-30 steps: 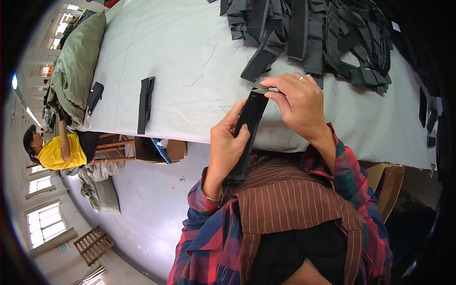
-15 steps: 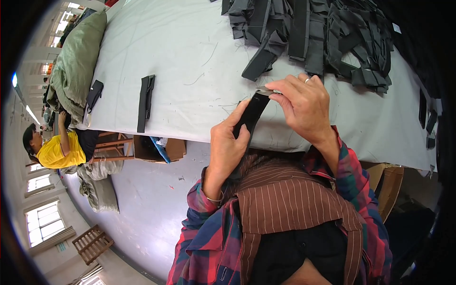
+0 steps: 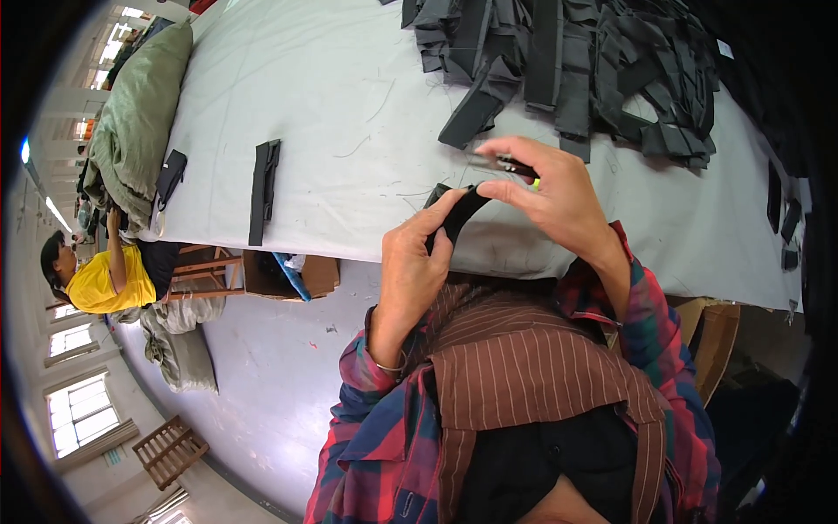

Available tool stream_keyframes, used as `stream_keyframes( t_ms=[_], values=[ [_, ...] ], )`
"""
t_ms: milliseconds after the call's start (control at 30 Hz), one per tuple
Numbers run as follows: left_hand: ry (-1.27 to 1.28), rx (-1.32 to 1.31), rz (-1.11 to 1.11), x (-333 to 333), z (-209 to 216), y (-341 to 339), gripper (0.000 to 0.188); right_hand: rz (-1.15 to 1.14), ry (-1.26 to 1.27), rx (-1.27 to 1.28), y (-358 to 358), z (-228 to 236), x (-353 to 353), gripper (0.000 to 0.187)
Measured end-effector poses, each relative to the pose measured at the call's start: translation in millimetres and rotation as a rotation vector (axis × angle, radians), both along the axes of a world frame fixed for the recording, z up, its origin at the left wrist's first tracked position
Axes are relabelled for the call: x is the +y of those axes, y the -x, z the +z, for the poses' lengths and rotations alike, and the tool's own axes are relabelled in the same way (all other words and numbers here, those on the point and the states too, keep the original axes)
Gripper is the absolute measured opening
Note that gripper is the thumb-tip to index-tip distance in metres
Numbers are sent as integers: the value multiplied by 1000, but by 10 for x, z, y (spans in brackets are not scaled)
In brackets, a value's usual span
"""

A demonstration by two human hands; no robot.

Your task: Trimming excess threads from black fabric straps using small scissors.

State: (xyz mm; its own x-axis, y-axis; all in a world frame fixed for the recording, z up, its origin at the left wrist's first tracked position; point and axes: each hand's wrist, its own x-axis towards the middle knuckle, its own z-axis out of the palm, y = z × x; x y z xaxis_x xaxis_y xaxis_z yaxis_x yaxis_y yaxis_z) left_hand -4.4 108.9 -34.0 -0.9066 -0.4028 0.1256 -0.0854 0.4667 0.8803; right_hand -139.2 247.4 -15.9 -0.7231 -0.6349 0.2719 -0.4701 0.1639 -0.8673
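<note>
My left hand is closed around a black fabric strip near the front edge of the white-covered table. The strip curves over toward my right hand, whose thumb is at its upper end. Within the curled fingers of that hand sits a small pair of thread snips, dark with a yellow-green spot. Its tips are blurred by motion. Just beyond my hands lies a large pile of dark grey fabric strips.
A single dark strip lies left on the table, with a small black piece farther left. A green sack rests at the far left edge. Below stands a cardboard box. A person in yellow is at the left.
The strip's upper end has bent over to the right. My right hand has shifted, its index finger lifting away from the strip, and the snips have turned within it.
</note>
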Motion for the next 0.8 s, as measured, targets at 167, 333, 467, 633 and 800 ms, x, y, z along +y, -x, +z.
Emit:
stream_keyframes(
  t_ms=[167,333,467,633,800],
  values=[
    [72,-56,2,16,31,35,42,131,-156,-68,2,-133,7,13],
    [-57,1,66,10,-15,38,36,80,122,-183,-197,-159,-55,5],
    [-208,70,117,-58,-141,10,30,53,270,-509,-194,-183,-49,7],
    [-342,63,180,-131,-123,-35,22,2,275,-456,-144,-102,10,11],
    [-303,129,163,-179,-143,-38,20,121,131,-276,-226,25,109,17]
  ],
)
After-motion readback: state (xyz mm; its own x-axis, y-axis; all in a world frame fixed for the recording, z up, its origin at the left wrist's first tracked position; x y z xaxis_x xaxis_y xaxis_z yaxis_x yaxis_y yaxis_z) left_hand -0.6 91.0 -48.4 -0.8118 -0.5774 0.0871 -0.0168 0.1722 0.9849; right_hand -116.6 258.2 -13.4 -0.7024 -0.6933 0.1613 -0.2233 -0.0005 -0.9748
